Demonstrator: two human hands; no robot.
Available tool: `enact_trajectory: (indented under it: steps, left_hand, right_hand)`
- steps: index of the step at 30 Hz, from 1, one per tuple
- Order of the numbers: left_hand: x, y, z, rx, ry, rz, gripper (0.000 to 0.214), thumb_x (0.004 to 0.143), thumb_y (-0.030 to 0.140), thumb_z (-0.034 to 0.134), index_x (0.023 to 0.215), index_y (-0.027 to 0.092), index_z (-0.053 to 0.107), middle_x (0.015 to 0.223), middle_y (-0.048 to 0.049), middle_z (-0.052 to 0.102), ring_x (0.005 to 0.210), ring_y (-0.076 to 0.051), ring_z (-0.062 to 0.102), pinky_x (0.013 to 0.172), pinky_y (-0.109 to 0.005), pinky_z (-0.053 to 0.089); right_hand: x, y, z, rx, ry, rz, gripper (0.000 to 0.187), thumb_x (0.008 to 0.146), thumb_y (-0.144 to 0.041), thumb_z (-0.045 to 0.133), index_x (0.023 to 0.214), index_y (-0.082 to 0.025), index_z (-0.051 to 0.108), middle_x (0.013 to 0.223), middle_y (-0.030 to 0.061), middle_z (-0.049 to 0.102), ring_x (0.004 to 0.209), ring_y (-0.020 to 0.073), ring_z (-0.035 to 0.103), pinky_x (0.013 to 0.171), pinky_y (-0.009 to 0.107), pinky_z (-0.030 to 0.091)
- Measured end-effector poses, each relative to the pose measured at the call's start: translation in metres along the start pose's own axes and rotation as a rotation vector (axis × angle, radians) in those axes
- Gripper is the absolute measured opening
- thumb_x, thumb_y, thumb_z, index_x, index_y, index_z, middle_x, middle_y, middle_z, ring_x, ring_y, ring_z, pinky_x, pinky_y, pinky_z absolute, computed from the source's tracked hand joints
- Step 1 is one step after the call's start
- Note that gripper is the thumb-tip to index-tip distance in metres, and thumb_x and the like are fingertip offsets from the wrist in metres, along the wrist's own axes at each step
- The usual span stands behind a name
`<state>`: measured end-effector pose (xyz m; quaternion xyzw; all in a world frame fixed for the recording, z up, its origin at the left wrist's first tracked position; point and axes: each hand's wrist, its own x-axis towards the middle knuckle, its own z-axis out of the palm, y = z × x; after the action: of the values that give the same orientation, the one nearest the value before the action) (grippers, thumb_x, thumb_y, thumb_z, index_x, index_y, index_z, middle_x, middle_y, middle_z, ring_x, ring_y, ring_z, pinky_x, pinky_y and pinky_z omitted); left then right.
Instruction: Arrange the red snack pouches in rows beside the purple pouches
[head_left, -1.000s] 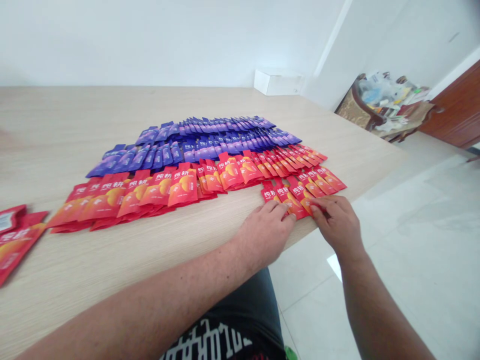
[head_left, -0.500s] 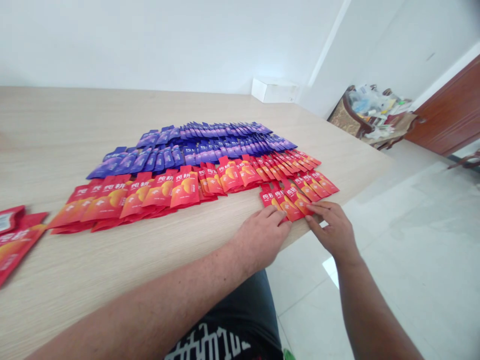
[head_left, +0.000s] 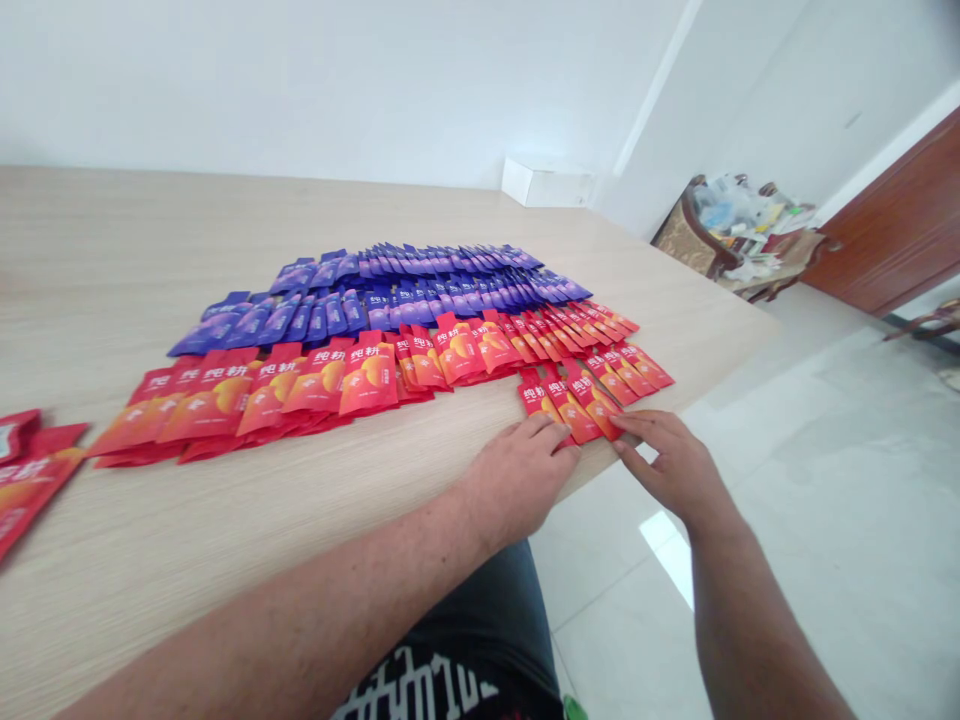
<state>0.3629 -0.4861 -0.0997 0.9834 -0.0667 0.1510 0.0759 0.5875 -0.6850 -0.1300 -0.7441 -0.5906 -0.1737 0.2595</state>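
Observation:
Rows of overlapping red-orange sachets (head_left: 315, 385) and purple sachets (head_left: 420, 285) lie fanned out on a light wooden table (head_left: 112, 260). A short row of red sachets (head_left: 592, 385) sits at the near right corner. My left hand (head_left: 517, 475) rests palm down on the table edge, fingers together, fingertips touching the bottom of the nearest red sachets. My right hand (head_left: 671, 460) lies flat beside it, fingers stretched toward the same sachets' lower right edge.
More red sachets (head_left: 26, 470) lie at the far left edge. A white box (head_left: 547, 185) stands at the table's far corner. A cluttered armchair (head_left: 739, 235) and a brown door (head_left: 900, 225) are to the right over a white tiled floor.
Both hands have slid slightly back toward me along the sachets' lower edge; the view has shifted a little. The sachets stay in place.

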Motion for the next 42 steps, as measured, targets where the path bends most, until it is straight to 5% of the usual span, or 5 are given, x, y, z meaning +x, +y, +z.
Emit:
enact_trajectory:
  steps: [9,30,42]
  left_hand:
    - [0.002,0.002,-0.001,0.012,-0.006,-0.003,0.036,0.104,0.019,0.053,0.137,0.014,0.066,0.144,-0.0130,0.066,0.136,-0.029,0.057,0.116,-0.043,0.051]
    - [0.000,0.004,-0.003,0.014,-0.007,-0.040,0.037,0.107,0.024,0.051,0.138,0.014,0.068,0.152,-0.0127,0.063,0.143,-0.030,0.055,0.119,-0.044,0.048]
    - [0.015,0.008,0.014,0.072,0.001,0.020,0.041,0.107,0.026,0.051,0.138,0.005,0.069,0.152,-0.0177,0.064,0.147,-0.030,0.054,0.127,-0.041,0.038]
  right_hand:
    - [-0.001,0.002,0.004,-0.033,0.017,0.114,0.028,0.101,-0.040,0.069,0.121,-0.023,0.078,0.104,0.0097,0.074,0.096,0.0275,0.071,0.088,0.048,0.062]
    - [0.000,0.000,0.016,-0.080,0.141,0.130,0.029,0.102,-0.044,0.069,0.116,-0.020,0.077,0.094,0.0085,0.072,0.089,0.0268,0.066,0.083,0.046,0.059]
    - [0.000,0.002,0.022,-0.068,0.177,0.236,0.033,0.101,-0.050,0.067,0.113,-0.021,0.077,0.094,0.0083,0.073,0.086,0.0265,0.065,0.086,0.046,0.056]
